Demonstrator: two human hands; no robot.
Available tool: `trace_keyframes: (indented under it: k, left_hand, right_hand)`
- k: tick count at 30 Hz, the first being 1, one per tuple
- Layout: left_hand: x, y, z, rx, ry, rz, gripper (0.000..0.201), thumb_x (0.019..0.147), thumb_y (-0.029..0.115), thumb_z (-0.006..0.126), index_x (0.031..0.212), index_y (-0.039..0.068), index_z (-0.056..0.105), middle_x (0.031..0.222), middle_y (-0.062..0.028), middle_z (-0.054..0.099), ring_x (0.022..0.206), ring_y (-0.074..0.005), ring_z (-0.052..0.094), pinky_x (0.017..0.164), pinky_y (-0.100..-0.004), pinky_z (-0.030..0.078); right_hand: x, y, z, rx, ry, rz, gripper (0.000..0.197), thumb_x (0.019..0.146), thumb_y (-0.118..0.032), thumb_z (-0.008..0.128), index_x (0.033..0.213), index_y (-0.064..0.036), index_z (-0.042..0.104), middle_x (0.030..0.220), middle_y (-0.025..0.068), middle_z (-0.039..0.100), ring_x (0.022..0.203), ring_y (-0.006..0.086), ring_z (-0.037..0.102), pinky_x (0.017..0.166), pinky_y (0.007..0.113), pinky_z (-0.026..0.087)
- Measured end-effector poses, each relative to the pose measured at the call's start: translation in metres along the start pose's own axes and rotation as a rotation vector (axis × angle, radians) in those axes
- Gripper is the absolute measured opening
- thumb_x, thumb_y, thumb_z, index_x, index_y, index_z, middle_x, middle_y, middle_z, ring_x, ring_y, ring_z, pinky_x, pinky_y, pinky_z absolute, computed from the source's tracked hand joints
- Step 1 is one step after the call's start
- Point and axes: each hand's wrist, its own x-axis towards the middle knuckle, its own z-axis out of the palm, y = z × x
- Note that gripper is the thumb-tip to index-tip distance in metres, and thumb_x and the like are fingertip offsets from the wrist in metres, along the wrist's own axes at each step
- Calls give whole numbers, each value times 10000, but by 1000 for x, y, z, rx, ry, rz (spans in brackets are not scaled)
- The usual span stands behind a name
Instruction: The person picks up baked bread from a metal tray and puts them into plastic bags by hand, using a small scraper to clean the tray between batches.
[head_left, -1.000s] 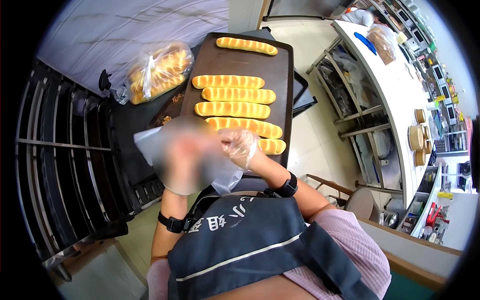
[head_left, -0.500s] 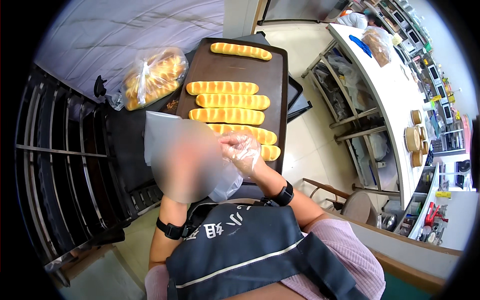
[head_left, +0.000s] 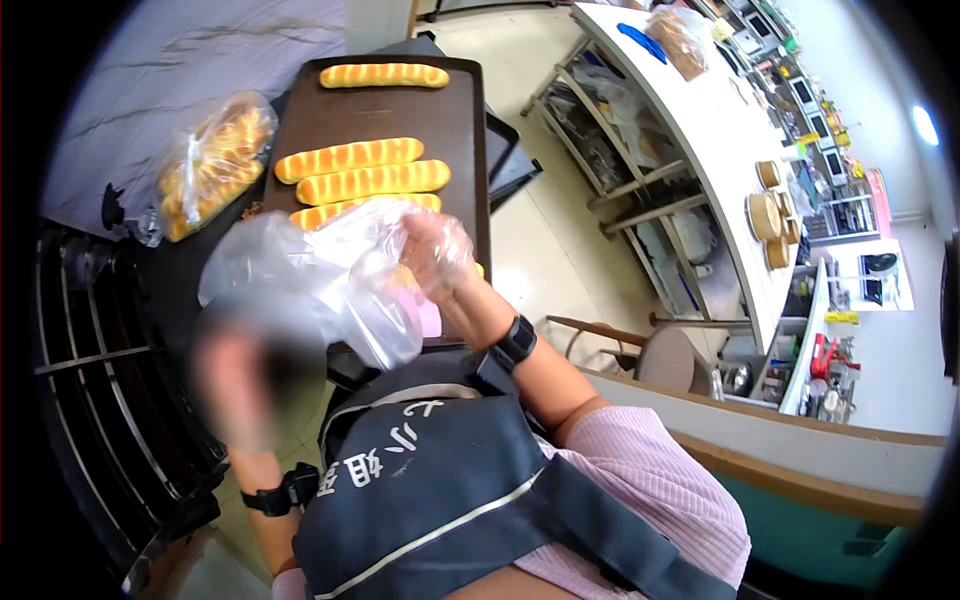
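Observation:
My right hand (head_left: 440,255), in a thin clear plastic glove, has its fingers closed on the edge of a clear plastic bag (head_left: 350,285). The bag spreads out over the near end of a dark baking tray (head_left: 380,115). My left hand (head_left: 235,380) is at the bag's lower left, smeared by blur, so its fingers do not show. Long golden striped bread loaves lie crosswise on the tray: one at the far end (head_left: 385,76) and several in the middle, such as a full-length loaf (head_left: 375,182). The bag and my right hand cover the nearest ones.
A tied clear bag of bread (head_left: 215,165) sits left of the tray. Dark rack shelves (head_left: 100,370) stand at the left. Across the floor, a white counter (head_left: 690,130) carries round wooden containers (head_left: 765,215) and a bagged loaf (head_left: 680,42). A brown chair (head_left: 675,362) stands nearby.
The plastic bag has been lifted and spread across the near loaves. My left hand has moved down and left, away from the right. The whole view has shifted, so the tray appears further left.

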Motion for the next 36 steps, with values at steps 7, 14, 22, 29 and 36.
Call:
trace_keyframes:
  k: [7, 14, 22, 29, 36]
  left_hand:
    - [-7, -64, -129, 145, 445, 4, 160, 842, 176, 584, 949, 59, 565, 923, -52, 600, 813, -88, 533, 696, -192, 392]
    - [-9, 8, 18, 432, -195, 295, 752, 697, 225, 697, 1291, 24, 281, 1222, -130, 400, 1060, -224, 447, 896, -340, 370]
    - [11, -31, -14, 463, 115, 229, 260, 772, 37, 544, 1030, 11, 525, 942, -73, 551, 870, -173, 531, 789, -284, 426]
    - [-27, -36, -202, -194, 574, -15, 308, 766, 52, 468, 1057, -24, 529, 904, -72, 571, 762, -136, 545, 663, -255, 459]
    - [-98, -1, -213, -166, 974, -134, 331, 869, 182, 430, 1134, -11, 479, 956, -98, 574, 694, -127, 529, 536, -237, 422]
  right_hand:
    - [24, -46, -37, -58, 115, -95, 137, 803, -196, 577, 761, -66, 565, 674, 12, 535, 600, 128, 526, 559, 281, 461]
    - [-6, 3, 32, -443, -171, 148, 204, 777, -270, 644, 803, -77, 586, 680, -3, 543, 589, 84, 495, 515, 214, 399]
    - [16, -24, 84, -1057, -666, 236, 248, 838, -261, 581, 919, -27, 586, 641, 29, 583, 548, 83, 517, 504, 235, 417]
    - [90, 19, 67, -1866, -985, -269, 576, 771, -370, 599, 1220, -51, 430, 969, 140, 601, 821, 290, 596, 685, 361, 477]
    - [226, 11, 64, -2085, -731, -403, 423, 689, -394, 631, 993, -114, 541, 860, 145, 613, 784, 291, 608, 621, 393, 490]
